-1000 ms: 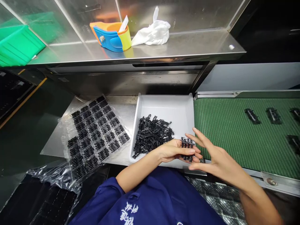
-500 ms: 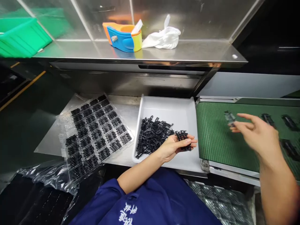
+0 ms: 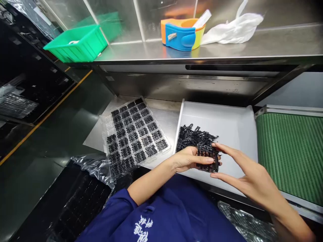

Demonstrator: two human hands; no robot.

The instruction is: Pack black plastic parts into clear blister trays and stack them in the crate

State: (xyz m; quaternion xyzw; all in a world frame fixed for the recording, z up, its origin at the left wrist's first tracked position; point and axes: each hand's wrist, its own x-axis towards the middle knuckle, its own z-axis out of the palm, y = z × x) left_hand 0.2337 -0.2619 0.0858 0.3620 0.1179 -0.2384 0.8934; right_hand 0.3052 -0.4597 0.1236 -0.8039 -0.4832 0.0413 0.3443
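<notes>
Several black plastic parts lie side by side in my left hand, its thumb across them. My right hand reaches them from the right, thumb and fingers spread around their right end and touching or nearly touching it. Both hands are over the near part of a white tray, where a loose pile of similar black parts lies at the left. A clear compartment tray, with groups of black parts in its cells, rests on the metal table to the left.
The green conveyor belt runs along the right. On the metal shelf are a green bin, a blue, orange and yellow holder and a white cloth. Plastic-covered black trays lie at the lower left.
The view has turned left. My right hand has come from above the belt to the parts in my left hand; the dark part it was near is no longer in view.
</notes>
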